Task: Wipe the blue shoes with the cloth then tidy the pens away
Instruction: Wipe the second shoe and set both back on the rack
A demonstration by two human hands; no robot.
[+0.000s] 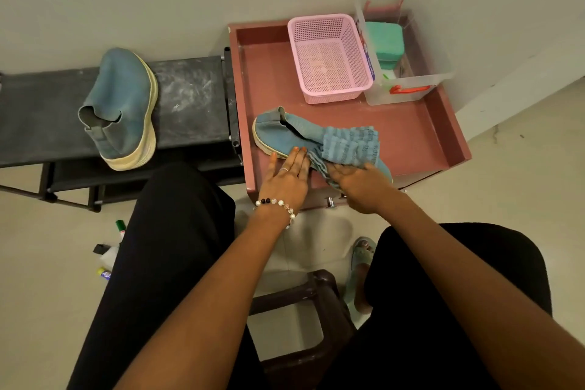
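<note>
One blue shoe [278, 133] lies on its side near the front of the pink-brown cabinet top [411, 136]. A ribbed blue cloth [351, 144] is draped over its toe end. My right hand [361, 187] grips the bunched lower end of the cloth against the shoe. My left hand [286, 174] rests flat, fingertips touching the shoe's sole edge. The second blue shoe [122, 108] stands on the black rack [190, 95] to the left. Some markers [120, 228] lie on the floor beside my left leg, partly hidden.
An empty pink basket [329, 57] and a clear box [408, 57] holding a green case sit at the cabinet's back. A dark stool [316, 294] stands between my legs. White wall runs behind; a slippered foot [361, 263] rests on the floor.
</note>
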